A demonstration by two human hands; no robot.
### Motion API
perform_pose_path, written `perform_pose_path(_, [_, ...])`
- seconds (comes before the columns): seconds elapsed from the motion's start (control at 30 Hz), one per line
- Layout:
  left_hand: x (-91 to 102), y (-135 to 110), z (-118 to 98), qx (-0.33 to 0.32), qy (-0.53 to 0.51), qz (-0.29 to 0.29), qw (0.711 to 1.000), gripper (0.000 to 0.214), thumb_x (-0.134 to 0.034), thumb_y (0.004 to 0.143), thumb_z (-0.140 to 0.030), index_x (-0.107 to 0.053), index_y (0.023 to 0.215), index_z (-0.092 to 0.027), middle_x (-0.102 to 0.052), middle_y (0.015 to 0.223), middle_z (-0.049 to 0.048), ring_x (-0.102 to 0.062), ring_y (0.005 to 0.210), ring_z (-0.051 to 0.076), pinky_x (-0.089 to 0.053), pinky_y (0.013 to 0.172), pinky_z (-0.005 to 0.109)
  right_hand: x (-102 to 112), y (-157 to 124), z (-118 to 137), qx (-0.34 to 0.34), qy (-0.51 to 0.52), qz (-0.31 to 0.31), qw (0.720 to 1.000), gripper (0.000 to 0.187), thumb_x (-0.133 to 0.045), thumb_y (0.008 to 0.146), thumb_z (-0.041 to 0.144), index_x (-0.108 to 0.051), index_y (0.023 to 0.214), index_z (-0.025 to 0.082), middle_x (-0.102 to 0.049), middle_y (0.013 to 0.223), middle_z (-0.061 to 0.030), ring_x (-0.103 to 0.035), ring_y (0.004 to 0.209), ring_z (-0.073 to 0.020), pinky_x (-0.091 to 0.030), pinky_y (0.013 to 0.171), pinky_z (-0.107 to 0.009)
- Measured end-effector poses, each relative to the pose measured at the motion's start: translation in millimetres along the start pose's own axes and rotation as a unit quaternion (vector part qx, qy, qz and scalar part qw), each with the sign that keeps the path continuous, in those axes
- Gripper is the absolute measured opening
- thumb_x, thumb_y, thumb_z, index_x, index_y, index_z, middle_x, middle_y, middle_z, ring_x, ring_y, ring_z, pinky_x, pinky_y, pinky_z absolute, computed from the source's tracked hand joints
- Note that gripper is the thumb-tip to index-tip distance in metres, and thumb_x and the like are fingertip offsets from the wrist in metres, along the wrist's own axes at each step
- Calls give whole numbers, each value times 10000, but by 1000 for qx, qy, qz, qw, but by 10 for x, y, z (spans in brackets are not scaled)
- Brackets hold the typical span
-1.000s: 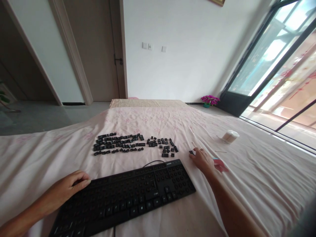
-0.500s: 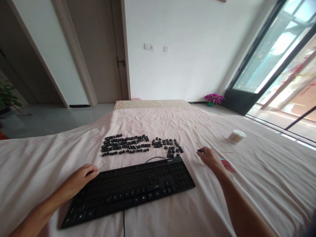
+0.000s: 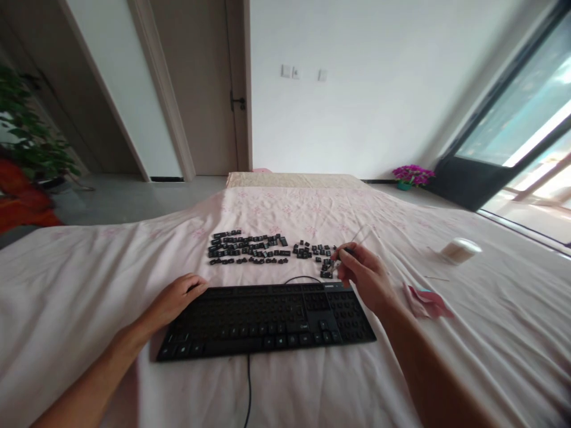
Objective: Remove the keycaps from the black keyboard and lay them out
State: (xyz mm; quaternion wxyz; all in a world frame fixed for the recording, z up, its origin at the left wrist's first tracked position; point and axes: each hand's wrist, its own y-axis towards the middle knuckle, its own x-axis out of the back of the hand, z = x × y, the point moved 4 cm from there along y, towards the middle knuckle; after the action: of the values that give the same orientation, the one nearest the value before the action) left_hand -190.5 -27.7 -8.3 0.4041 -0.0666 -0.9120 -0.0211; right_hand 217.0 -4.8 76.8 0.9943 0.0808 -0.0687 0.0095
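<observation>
A black keyboard (image 3: 267,318) lies on the pink cloth, with most keycaps off its upper rows; its bottom row and some others are in place. My left hand (image 3: 185,292) is closed at the keyboard's upper left corner, its fingers on the edge. My right hand (image 3: 363,273) is over the right end of the loose keycaps (image 3: 250,246), beyond the keyboard's upper right corner. Its thumb and fingers pinch a small black piece (image 3: 348,251), partly hidden by the fingers; its exact kind is unclear. Thin pale lines show just beyond the fingers.
A round clear tub of cotton swabs (image 3: 461,251) stands at the right, with a loose swab (image 3: 437,278) nearby. A crumpled pink cloth (image 3: 428,302) lies right of my right forearm. The keyboard cable (image 3: 250,386) runs toward me.
My right hand has moved left, from the bare cloth to the right end of the loose keycaps. The left hand keeps its hold at the keyboard corner. The view has turned left.
</observation>
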Motion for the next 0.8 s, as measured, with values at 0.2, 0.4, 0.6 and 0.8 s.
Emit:
perform_pose_path(0.2, [157,-262,-33,-26,-44,-130,990,360,-421,912,-422,-663,1037,-186,-647,1084,92,-596,1027,219,-459,872,317,-947,-212,79,-3,-33,135,990,258,-574,867,459,-574,887,202,-476,589,48,-417,482,-84,-311,422,-186])
perform_pose_path(0.4, [193,-499,-206,-89,-71,-151,982,285,-473,926,-371,-676,866,-179,-647,912,49,-603,876,166,-455,822,282,-1642,-440,72,23,-6,252,968,225,-469,948,408,-552,957,199,-631,834,-21,-460,540,-90,-385,488,-208])
perform_pose_path(0.6, [16,-569,-431,-160,-61,-43,984,170,-579,886,-315,-708,921,-210,-665,892,18,-597,862,149,-442,812,255,-1953,-557,46,81,-22,295,952,375,-323,1007,409,-598,886,183,-618,805,-29,-464,606,-110,-401,581,-238])
perform_pose_path(0.8, [-120,-584,-476,-171,-8,30,985,227,-685,798,-383,-690,965,-228,-655,901,1,-584,855,157,-421,781,249,-2116,-588,53,129,-49,330,934,389,-332,1007,406,-617,865,182,-597,785,-19,-509,664,-123,-410,647,-248])
